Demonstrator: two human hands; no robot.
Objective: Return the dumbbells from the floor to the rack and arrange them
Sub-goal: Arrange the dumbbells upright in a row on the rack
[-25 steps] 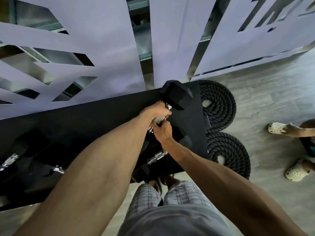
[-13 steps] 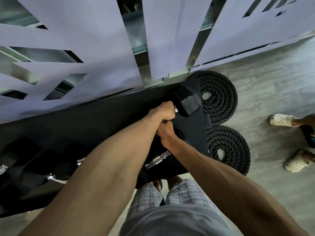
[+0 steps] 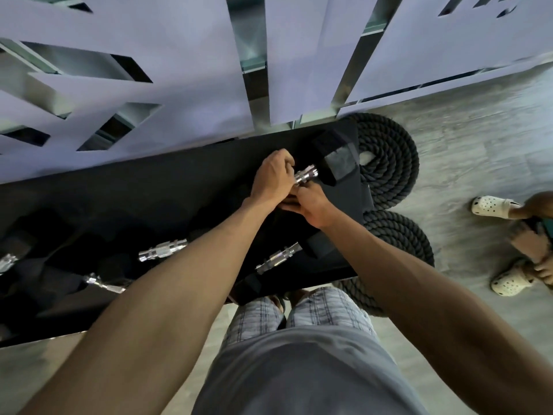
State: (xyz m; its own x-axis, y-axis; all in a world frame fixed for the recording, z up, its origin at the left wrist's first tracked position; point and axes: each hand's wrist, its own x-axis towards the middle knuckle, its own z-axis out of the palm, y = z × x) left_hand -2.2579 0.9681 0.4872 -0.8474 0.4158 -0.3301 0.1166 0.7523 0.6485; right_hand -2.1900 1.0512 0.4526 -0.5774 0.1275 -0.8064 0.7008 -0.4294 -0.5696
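Observation:
A black hex dumbbell (image 3: 332, 163) with a chrome handle lies on the top shelf of the black rack (image 3: 149, 199), at its far right end. My left hand (image 3: 272, 175) curls over the near part of that handle. My right hand (image 3: 311, 205) holds it from below, its fingertips against the chrome. The near head of this dumbbell is hidden under my hands. Other dumbbells rest on the lower shelf: one (image 3: 278, 260) just under my right forearm, another (image 3: 163, 250) to its left, and more further left in shadow.
Two coiled black battle ropes (image 3: 389, 163) (image 3: 401, 238) lie on the floor against the rack's right end. Another person's feet in white clogs (image 3: 490, 205) (image 3: 508, 283) stand at the right. A pale cut-out wall panel (image 3: 179, 85) rises right behind the rack.
The dumbbell came down from a tilted, raised position onto the right end of the top shelf. Both hands slid back along the handle, baring its chrome far end.

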